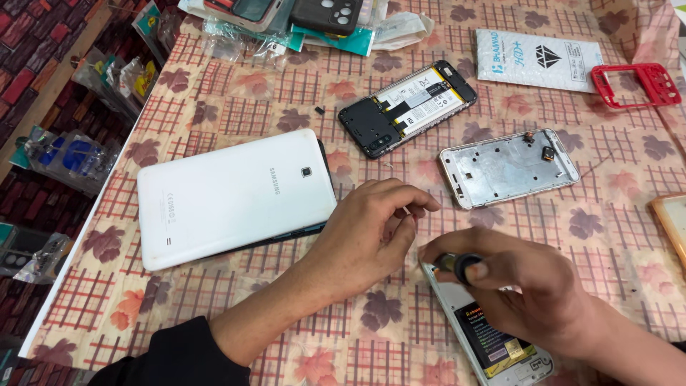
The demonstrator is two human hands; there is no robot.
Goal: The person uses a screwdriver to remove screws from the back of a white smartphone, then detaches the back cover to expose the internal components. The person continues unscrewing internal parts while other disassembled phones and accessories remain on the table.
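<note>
I see the opened white phone [493,336] at the bottom R of the table [214,100], back off, long axis diagonal: top end up-left under the hands, bottom end toward the frame's lower R edge. R hand [522,282] comes in from lower R, knuckles up, fingers pinched shut round a dark screwdriver handle [457,264] over the phone's top corner. L hand [371,229] lies just beside it, fingers curled loosely, thumb near fingertips; can't tell if it holds anything. White tablet [236,196] lies face-down to the L.
</note>
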